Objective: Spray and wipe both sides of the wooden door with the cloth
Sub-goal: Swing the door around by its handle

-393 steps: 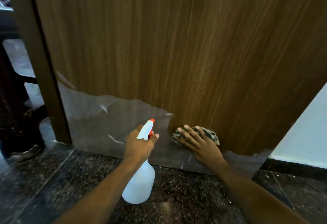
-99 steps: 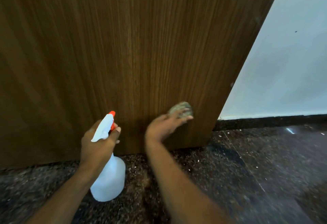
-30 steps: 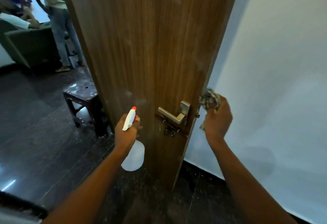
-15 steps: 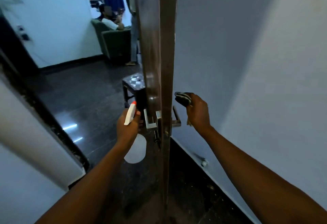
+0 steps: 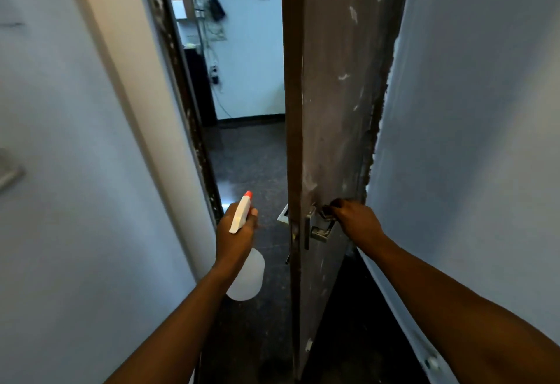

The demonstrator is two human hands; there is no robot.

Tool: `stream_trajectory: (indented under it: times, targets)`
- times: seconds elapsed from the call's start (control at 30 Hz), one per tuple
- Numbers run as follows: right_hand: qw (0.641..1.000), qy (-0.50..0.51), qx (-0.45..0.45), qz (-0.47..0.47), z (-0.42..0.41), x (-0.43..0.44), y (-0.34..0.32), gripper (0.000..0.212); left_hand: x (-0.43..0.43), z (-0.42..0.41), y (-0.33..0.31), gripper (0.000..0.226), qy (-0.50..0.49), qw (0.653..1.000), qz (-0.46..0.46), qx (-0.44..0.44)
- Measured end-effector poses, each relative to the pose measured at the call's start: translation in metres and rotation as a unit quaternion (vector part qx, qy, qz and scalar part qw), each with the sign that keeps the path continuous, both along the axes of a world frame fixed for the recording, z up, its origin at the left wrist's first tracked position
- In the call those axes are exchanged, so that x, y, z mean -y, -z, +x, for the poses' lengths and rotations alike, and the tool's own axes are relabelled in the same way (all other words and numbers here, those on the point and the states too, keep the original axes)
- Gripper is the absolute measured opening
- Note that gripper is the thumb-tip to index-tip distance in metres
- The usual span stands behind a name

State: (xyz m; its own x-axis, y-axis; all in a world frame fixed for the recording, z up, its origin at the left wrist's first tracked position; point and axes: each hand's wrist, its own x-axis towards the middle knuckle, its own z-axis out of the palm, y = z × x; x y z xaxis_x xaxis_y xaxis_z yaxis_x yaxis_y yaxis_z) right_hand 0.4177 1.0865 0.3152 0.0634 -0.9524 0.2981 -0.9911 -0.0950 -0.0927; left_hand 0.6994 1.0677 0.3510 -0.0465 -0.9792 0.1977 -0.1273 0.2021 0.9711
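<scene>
The wooden door [image 5: 330,111] stands ajar, its edge towards me and its dusty, white-smeared inner face angled to the right. My left hand [image 5: 235,232] grips a white spray bottle [image 5: 245,274] with a red nozzle tip, held upright left of the door edge. My right hand [image 5: 354,220] is closed by the metal lever handle [image 5: 321,230] on the inner face. A dark scrap of the cloth [image 5: 326,212] shows at its fingertips; most of it is hidden in the fist.
A white wall [image 5: 469,141] stands close on the right, leaving a narrow gap behind the door. The dark door frame [image 5: 188,105] and another white wall [image 5: 75,171] are on the left. Beyond the opening lie a dark speckled floor [image 5: 251,165] and wall-mounted cables [image 5: 212,20].
I have come round the door edge to its inner face. My right hand with the cloth has moved to the inner lever handle. The spray bottle stays left of the door edge.
</scene>
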Motion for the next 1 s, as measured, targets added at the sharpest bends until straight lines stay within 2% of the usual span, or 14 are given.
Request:
stream_trajectory:
  times: [0.13, 0.27, 0.47, 0.5, 0.57, 0.63, 0.77, 0.83, 1.0]
  targets:
    - [0.995, -0.009, -0.004, 0.096, 0.016, 0.041, 0.000, 0.041, 0.011, 0.016, 0.006, 0.028, -0.038, 0.999, 0.012, -0.015]
    - [0.987, -0.016, 0.000, 0.161, 0.034, 0.097, -0.008, 0.043, 0.039, 0.024, 0.015, 0.024, -0.060, 0.998, 0.014, -0.024]
    - [0.970, -0.051, -0.048, 0.231, 0.052, 0.163, -0.022, 0.029, 0.097, 0.024, 0.025, 0.031, -0.091, 0.995, 0.012, -0.032]
    - [0.968, -0.071, -0.030, 0.240, 0.057, 0.171, -0.025, 0.027, 0.106, 0.025, 0.026, 0.031, -0.095, 0.995, 0.009, -0.032]
    - [0.966, -0.082, -0.015, 0.245, 0.063, 0.189, -0.026, 0.030, 0.123, 0.027, 0.026, 0.027, -0.096, 0.995, 0.006, -0.034]
    - [0.964, -0.089, -0.038, 0.247, 0.070, 0.207, -0.030, 0.036, 0.139, 0.028, 0.026, 0.024, -0.091, 0.995, 0.000, -0.038]
    - [0.969, -0.145, -0.067, 0.188, 0.081, 0.237, -0.021, 0.025, 0.168, 0.035, 0.028, 0.024, -0.135, 0.991, -0.002, -0.024]
    - [0.968, -0.141, -0.026, 0.205, 0.090, 0.251, -0.016, 0.028, 0.178, 0.040, 0.028, 0.028, -0.148, 0.989, 0.007, -0.016]
    - [0.958, -0.172, 0.003, 0.228, 0.106, 0.303, -0.021, 0.029, 0.203, 0.046, 0.015, 0.024, -0.192, 0.981, -0.003, -0.007]
